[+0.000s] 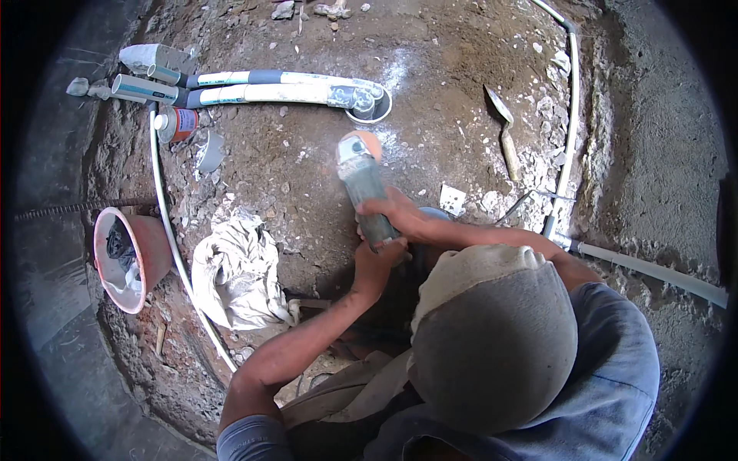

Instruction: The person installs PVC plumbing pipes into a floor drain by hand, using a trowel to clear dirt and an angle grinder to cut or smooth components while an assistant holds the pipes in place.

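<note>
While the grinder [363, 188] is being pointed down at the dirt floor [307, 165], its grey body is being clamped by both hands. The right hand [392, 211] is being closed around the body from above, and the left hand [375, 261] is being closed on the rear end, probably so that the tool is kept steady. The orange disc guard is being held toward 12 o'clock, near the white pipes [277, 88]. A trowel [503, 127] is lying at 2 o'clock, a crumpled bag [238, 273] at 9 o'clock, and a pink bucket [127, 257] further toward 9 o'clock.
</note>
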Demonstrator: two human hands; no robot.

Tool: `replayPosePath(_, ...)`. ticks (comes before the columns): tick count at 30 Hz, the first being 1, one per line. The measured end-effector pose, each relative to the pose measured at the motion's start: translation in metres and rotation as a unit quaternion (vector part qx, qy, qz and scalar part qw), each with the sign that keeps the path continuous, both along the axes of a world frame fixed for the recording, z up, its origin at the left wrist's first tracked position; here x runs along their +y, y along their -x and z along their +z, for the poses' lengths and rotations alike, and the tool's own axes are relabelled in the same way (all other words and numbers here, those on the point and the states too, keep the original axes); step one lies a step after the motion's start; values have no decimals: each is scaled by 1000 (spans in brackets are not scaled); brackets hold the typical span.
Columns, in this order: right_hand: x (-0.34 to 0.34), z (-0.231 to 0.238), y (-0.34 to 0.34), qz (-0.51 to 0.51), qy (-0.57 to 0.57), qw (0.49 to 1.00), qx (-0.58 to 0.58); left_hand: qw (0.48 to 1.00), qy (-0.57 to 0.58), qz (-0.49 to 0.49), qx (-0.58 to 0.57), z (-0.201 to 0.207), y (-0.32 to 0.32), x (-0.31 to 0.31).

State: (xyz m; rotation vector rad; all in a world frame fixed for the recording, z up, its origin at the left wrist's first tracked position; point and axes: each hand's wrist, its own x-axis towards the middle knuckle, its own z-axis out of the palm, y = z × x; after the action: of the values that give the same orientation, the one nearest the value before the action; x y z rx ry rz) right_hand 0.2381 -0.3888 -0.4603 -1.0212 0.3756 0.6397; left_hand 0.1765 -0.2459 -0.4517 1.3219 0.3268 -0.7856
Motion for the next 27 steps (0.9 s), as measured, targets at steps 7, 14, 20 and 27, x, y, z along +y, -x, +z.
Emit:
replayPosePath(7,-24,32,13,-93,89,992,9,991,79,-104,38,0,-10,-15)
replayPosePath(14,-31,27,-13,-110,125,985,37,991,85,-104,27,-14,-36,-33)
replayPosePath(20,-46,5,-8,-122,-42,989,72,986,133,-102,13,-7,-43,-32)
replayPosePath(27,-36,7,-5,-204,62,971,110,958,-196,-156,-137,3,-46,-34)
